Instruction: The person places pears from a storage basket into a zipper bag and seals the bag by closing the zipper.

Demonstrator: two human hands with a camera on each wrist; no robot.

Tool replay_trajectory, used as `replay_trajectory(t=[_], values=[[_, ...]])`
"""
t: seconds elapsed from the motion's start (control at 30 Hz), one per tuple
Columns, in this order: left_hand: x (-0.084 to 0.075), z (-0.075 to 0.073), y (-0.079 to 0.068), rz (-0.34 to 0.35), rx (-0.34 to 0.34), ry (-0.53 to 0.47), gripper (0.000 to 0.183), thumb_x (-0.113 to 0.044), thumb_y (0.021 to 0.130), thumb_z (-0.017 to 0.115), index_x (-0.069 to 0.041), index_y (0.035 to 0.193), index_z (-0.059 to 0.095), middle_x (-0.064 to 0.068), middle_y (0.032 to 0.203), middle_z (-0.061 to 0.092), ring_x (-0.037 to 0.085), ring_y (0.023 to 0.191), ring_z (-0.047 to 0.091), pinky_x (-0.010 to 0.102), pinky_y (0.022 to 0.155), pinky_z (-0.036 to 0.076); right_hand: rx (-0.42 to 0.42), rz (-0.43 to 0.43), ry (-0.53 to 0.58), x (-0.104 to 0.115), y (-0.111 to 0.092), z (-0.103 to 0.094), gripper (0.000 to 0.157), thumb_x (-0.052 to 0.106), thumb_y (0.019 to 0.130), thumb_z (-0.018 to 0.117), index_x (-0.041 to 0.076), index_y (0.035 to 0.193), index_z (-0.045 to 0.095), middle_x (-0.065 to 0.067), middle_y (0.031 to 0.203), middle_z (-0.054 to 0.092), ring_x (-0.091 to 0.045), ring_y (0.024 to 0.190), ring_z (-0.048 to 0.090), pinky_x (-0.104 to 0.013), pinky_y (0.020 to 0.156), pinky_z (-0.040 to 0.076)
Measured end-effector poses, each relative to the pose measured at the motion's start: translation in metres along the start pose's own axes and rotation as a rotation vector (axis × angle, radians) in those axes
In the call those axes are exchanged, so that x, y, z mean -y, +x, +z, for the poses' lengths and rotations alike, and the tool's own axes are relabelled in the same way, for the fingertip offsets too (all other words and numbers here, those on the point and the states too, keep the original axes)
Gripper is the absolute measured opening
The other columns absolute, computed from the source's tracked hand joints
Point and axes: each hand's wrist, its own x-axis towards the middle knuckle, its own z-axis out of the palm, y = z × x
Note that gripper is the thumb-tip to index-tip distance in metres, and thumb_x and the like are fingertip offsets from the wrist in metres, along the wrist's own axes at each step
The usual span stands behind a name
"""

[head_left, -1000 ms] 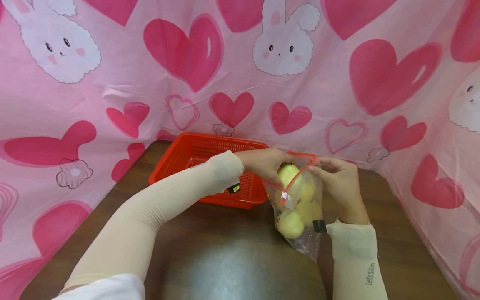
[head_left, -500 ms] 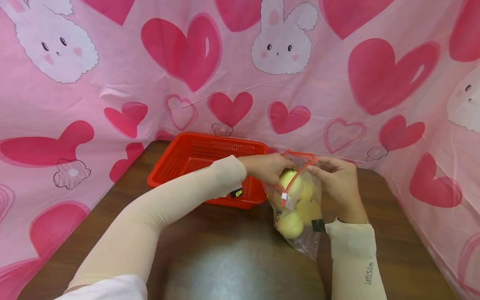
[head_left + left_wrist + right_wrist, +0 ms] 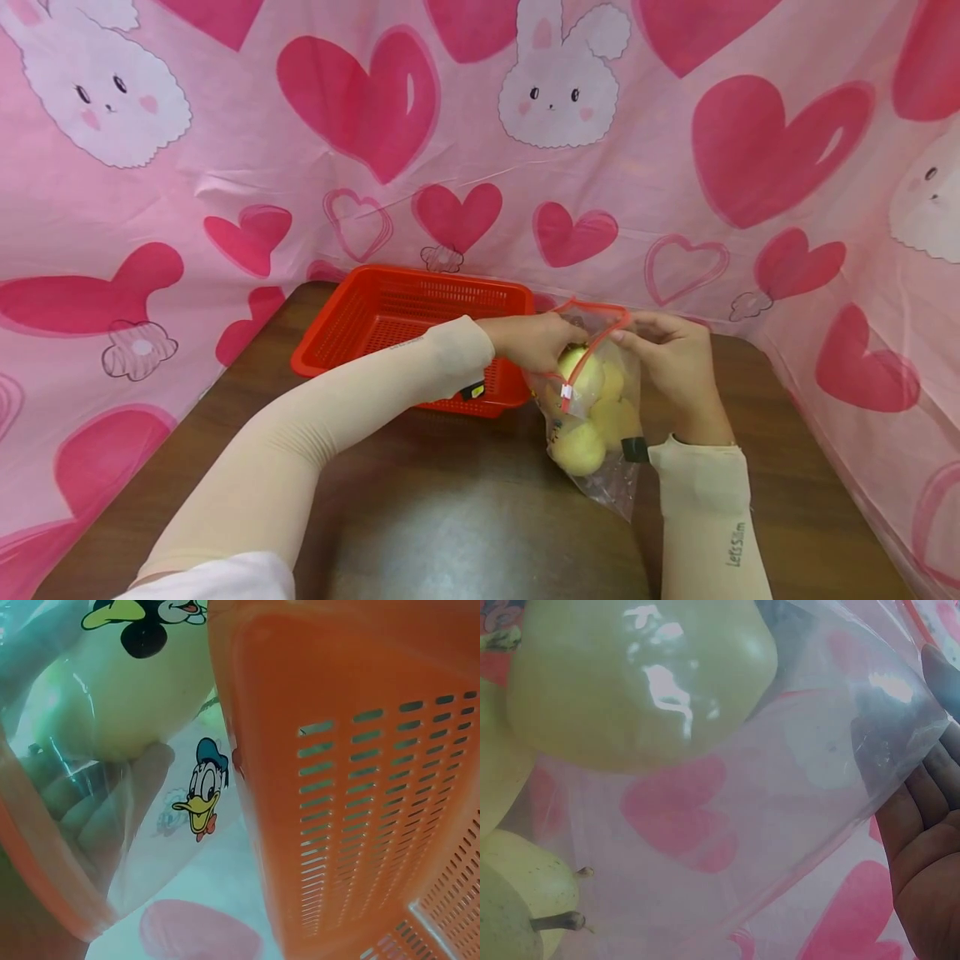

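Observation:
A clear zip bag (image 3: 628,490) with a red zip strip and white slider hangs over the table, its mouth spread and several pale yellow pears inside. My left hand (image 3: 542,340) reaches into the mouth from the left and holds the topmost pear (image 3: 582,375). Its fingers (image 3: 86,802) show through the printed plastic, curled under that pear. At the right of the mouth my right hand (image 3: 678,362) pinches the red-edged rim between thumb and fingers. Through the plastic, the right wrist view shows a large pear (image 3: 641,682) above stemmed pears lower left.
A red slotted plastic basket (image 3: 352,321) stands at the back of the brown wooden table (image 3: 457,525), just left of the bag and partly behind my left forearm. A pink heart-and-rabbit cloth (image 3: 472,125) hangs behind the table and along its sides.
My left hand has sunk slightly deeper into the bag mouth, and the top pear sits lower. My right hand keeps its pinch on the rim. The head view has shifted a little.

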Motion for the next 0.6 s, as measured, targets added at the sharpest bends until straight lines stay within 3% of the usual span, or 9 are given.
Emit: replay_trajectory(t=[0.33,0.6], values=[[0.0,0.0043,0.0024,0.022,0.003,0.0,0.04,-0.03,0.08,0.081,-0.014,0.11,0.06,-0.007,0.087,0.063,0.008,0.075,0.056,0.017,0.072,0.047,-0.001,0.004,0.025,0.003,-0.0015,0.0008,0.023,-0.004,0.078,0.078,-0.01,0.099,0.071,0.003,0.084,0.073,-0.01,0.076,0.067,-0.02,0.061,0.052],[-0.0007,0.0072,0.0025,0.019,0.004,0.001,0.043,-0.032,0.079,0.082,-0.014,0.111,0.06,-0.01,0.089,0.064,0.005,0.079,0.059,0.015,0.075,0.047,0.011,-0.013,0.019,0.0028,-0.0012,0.0002,0.021,-0.006,0.078,0.078,-0.011,0.097,0.071,0.003,0.082,0.072,-0.009,0.076,0.066,-0.02,0.062,0.051]])
